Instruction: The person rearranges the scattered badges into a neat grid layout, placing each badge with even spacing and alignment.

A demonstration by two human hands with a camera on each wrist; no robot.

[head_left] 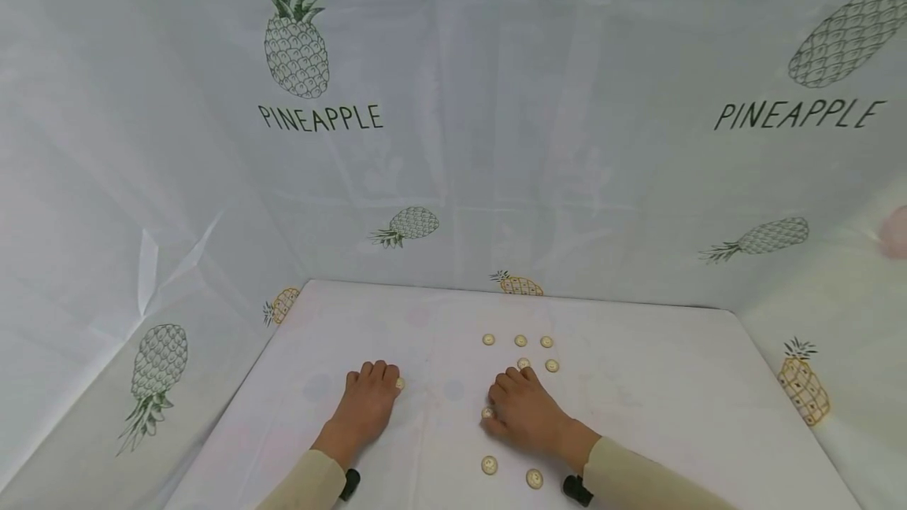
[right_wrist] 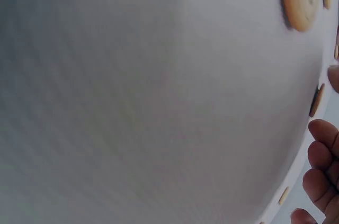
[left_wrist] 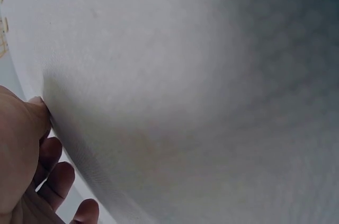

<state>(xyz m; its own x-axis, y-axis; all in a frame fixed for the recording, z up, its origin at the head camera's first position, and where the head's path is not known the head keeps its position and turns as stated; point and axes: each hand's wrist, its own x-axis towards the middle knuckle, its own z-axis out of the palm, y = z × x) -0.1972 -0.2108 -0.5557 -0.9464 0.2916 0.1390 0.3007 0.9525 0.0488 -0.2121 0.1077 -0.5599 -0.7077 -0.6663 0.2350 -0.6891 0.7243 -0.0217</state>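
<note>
Head view: L hand (head_left: 368, 400) on white table (head_left: 638, 392), fingers bent, w/ button (head_left: 400, 384) at fingertips; pinched or merely touched, cannot tell. To R, R hand (head_left: 527, 413), slack, nothing clasped, bent round 2nd button (head_left: 487, 413); five buttons (head_left: 552, 366) on far side, two buttons (head_left: 489, 465) nr. L wrist view: thumb (left_wrist: 36, 107) at table, button hidden. R wrist view: fingers (right_wrist: 320, 155) and thumb apart, 2nd button btwn.

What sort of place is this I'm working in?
Probably a makeshift, curtained-off work booth: pineapple-print sheeting hangs behind and beside a white table, where what look like buttons lie spread out.
</note>
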